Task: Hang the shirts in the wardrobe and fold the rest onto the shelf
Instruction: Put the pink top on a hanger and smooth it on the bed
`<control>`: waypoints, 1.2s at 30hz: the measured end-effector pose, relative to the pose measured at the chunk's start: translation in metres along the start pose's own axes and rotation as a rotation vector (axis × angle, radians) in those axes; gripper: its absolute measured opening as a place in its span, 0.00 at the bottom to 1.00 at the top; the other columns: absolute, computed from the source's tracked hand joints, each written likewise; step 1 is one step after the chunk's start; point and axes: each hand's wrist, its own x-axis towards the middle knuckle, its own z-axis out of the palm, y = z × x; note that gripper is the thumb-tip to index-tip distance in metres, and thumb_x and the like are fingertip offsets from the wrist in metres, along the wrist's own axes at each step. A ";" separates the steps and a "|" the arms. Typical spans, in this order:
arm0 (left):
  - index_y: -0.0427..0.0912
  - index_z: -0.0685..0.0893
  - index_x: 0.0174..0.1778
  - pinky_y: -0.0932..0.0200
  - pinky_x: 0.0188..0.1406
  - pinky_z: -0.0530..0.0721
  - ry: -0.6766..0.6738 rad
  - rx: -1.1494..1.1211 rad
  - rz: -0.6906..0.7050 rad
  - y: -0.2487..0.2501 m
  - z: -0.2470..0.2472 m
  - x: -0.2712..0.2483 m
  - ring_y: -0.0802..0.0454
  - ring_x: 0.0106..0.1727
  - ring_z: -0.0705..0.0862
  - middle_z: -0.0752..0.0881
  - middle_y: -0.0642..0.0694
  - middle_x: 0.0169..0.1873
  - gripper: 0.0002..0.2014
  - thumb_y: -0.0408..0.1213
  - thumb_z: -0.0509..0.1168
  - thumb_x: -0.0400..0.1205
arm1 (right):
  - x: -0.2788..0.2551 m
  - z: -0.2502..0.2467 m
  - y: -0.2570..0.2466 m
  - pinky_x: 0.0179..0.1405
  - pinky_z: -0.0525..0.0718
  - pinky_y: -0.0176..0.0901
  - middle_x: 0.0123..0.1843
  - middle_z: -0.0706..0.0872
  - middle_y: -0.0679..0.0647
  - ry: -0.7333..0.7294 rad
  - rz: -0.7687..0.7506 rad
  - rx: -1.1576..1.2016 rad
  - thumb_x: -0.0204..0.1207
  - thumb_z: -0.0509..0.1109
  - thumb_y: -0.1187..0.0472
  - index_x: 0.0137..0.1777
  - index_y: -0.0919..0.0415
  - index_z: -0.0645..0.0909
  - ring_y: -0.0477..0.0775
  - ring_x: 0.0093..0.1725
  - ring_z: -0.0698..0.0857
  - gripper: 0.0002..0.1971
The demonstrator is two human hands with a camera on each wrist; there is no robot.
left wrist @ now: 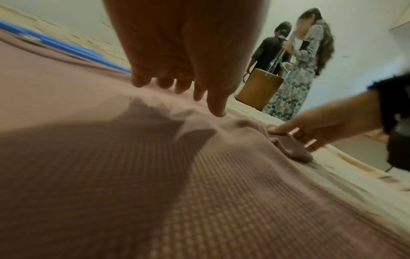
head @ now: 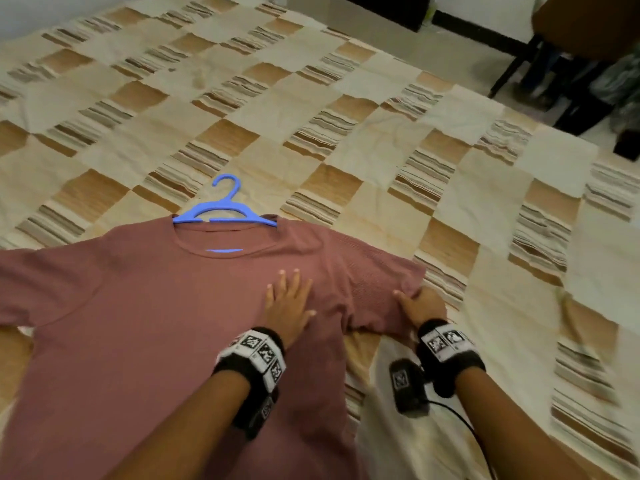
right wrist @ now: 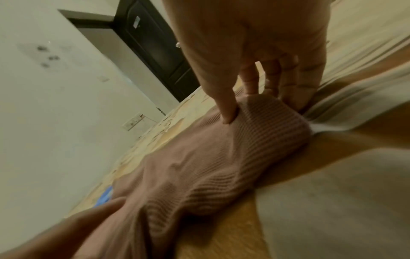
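Note:
A dusty-pink ribbed shirt (head: 149, 306) lies spread flat on the bed, front up. A blue plastic hanger (head: 223, 211) sits inside its neck, hook pointing away from me. My left hand (head: 289, 306) lies flat on the chest of the shirt (left wrist: 199, 184), fingers (left wrist: 177, 87) straight and spread. My right hand (head: 420, 303) grips the end of the right sleeve (right wrist: 266, 122), thumb on top and fingers (right wrist: 295, 84) curled under the cuff. That hand (left wrist: 310, 129) also shows in the left wrist view.
The bed is covered by a beige and brown patchwork quilt (head: 346, 116). A dark chair (head: 561, 74) stands past the far right corner. Two people (left wrist: 295, 57) stand beyond the bed beside a brown chair. A dark door (right wrist: 155, 43) is in the wall.

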 end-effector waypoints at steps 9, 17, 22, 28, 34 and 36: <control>0.46 0.34 0.81 0.33 0.77 0.43 -0.112 -0.027 0.027 0.037 0.009 0.032 0.34 0.81 0.37 0.36 0.41 0.82 0.52 0.58 0.66 0.76 | 0.034 -0.033 0.014 0.49 0.75 0.42 0.54 0.77 0.58 0.073 0.109 0.515 0.71 0.72 0.68 0.54 0.58 0.66 0.57 0.51 0.77 0.19; 0.44 0.31 0.81 0.30 0.76 0.42 -0.150 0.068 0.028 0.038 0.017 0.037 0.32 0.80 0.33 0.31 0.40 0.80 0.56 0.60 0.66 0.74 | 0.003 -0.012 -0.023 0.65 0.75 0.56 0.67 0.76 0.63 0.300 -0.401 -0.252 0.77 0.66 0.64 0.70 0.66 0.71 0.65 0.66 0.76 0.22; 0.39 0.33 0.81 0.34 0.77 0.41 -0.123 0.067 0.002 0.036 0.021 0.036 0.36 0.81 0.33 0.32 0.42 0.81 0.57 0.60 0.67 0.73 | -0.014 0.046 -0.041 0.79 0.38 0.65 0.85 0.37 0.57 -0.276 -0.684 -0.605 0.83 0.36 0.40 0.84 0.57 0.40 0.59 0.84 0.39 0.33; 0.38 0.32 0.81 0.34 0.77 0.39 -0.142 0.062 0.027 0.034 0.019 0.035 0.36 0.80 0.32 0.31 0.42 0.81 0.58 0.64 0.64 0.73 | 0.023 -0.005 0.036 0.76 0.32 0.67 0.76 0.23 0.46 -0.223 -0.361 -0.707 0.55 0.17 0.23 0.77 0.44 0.24 0.52 0.82 0.33 0.49; 0.40 0.34 0.81 0.34 0.77 0.38 -0.134 -0.012 0.079 0.029 0.012 0.026 0.39 0.81 0.32 0.32 0.44 0.81 0.52 0.62 0.61 0.77 | 0.003 -0.027 0.012 0.75 0.35 0.74 0.85 0.39 0.58 -0.105 -0.286 -0.885 0.81 0.49 0.37 0.83 0.57 0.33 0.64 0.83 0.40 0.41; 0.44 0.36 0.82 0.29 0.75 0.39 -0.096 -0.056 0.056 0.018 0.010 0.016 0.42 0.82 0.33 0.34 0.46 0.82 0.46 0.61 0.56 0.80 | -0.019 -0.012 -0.024 0.75 0.38 0.74 0.85 0.43 0.60 -0.025 -0.402 -0.855 0.83 0.52 0.44 0.83 0.60 0.38 0.66 0.83 0.44 0.38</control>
